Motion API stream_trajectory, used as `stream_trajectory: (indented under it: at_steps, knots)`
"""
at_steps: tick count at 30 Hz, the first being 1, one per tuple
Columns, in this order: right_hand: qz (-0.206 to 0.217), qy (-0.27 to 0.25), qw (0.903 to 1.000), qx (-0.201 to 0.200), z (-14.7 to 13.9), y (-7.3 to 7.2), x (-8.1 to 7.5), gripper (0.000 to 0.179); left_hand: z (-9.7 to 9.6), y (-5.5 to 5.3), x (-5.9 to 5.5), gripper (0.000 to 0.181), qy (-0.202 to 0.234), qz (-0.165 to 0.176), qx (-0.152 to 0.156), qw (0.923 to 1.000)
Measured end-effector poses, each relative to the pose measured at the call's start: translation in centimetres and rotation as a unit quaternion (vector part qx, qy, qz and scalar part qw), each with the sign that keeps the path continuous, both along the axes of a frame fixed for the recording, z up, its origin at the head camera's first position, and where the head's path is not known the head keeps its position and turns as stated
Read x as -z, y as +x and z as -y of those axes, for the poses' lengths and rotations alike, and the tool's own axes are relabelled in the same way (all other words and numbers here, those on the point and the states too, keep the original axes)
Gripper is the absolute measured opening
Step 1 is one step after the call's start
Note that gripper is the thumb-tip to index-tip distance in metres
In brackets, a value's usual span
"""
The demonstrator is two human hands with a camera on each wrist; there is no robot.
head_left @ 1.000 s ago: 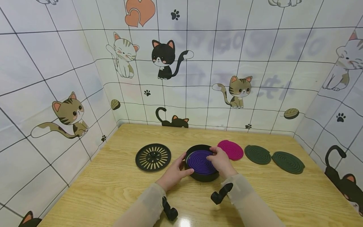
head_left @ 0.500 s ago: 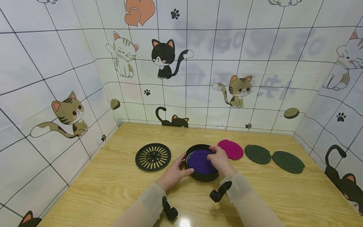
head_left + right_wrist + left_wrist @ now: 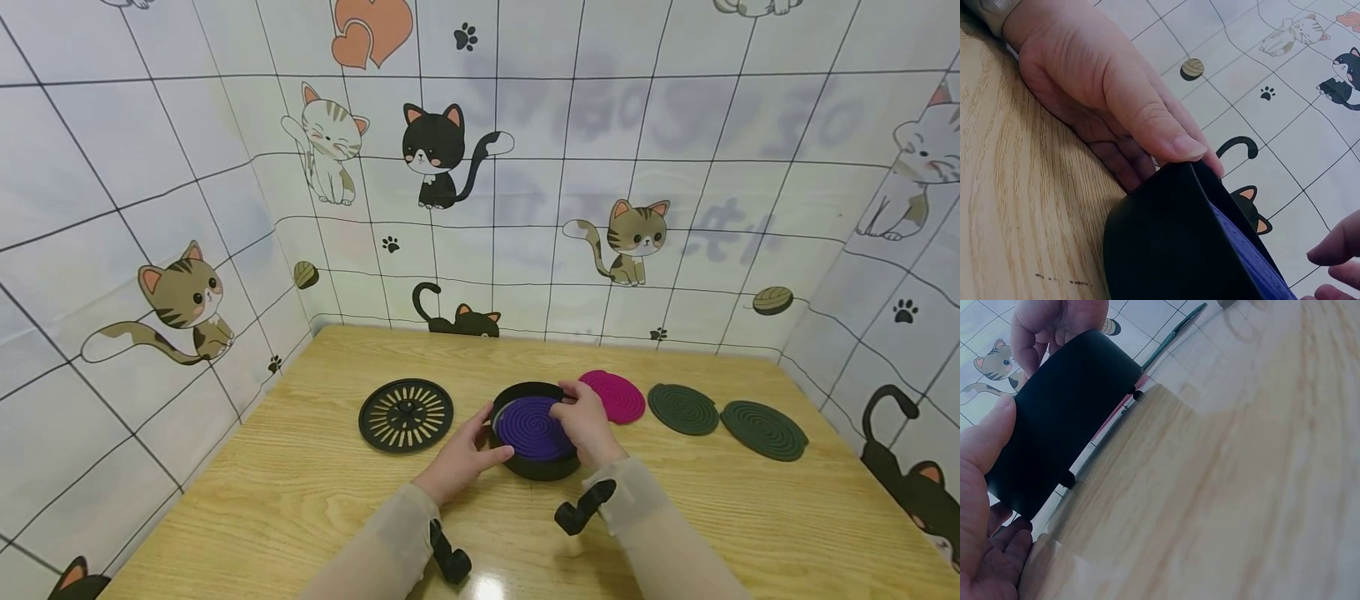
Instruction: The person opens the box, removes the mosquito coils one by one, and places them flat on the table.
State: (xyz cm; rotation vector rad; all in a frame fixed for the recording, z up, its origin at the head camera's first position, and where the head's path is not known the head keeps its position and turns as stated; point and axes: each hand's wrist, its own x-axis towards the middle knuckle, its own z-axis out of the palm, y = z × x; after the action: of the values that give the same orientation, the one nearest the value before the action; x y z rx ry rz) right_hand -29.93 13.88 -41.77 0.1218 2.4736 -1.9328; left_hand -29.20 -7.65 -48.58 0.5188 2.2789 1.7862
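Note:
A purple mosquito coil (image 3: 536,429) lies inside a round black coil holder (image 3: 542,469), with a thin pale edge showing beneath it at left. My left hand (image 3: 459,461) grips the holder's left side, its thumb at the near wall and fingers behind. My right hand (image 3: 588,425) is at the holder's right rim, one finger over the coil's edge and another by the back rim. In the right wrist view the right fingertips (image 3: 1336,247) are spread beside the rim. The left wrist view shows the holder's wall (image 3: 1063,419) and small feet beneath it.
A slotted black lid (image 3: 407,416) with a centre knob lies to the left. On the right are a pink coil (image 3: 617,397) and two dark green coils, one nearer (image 3: 682,408) and one farther right (image 3: 763,430). A cat-print wall (image 3: 525,250) stands behind the wooden table (image 3: 300,500).
My right fingers have shifted slightly right on the coil, toward the rim. The left hand, holder and other coils stay in place.

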Motion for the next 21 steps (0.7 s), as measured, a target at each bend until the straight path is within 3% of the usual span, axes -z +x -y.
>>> stream_trajectory:
  at_steps: [21]
  knots:
    - [-0.004, -0.071, 0.9970, 0.031, -0.26, 0.02, 0.10, 0.061, 0.04, -0.08, 0.16, 0.093, 0.001, 0.000, 0.001, 1.0000]
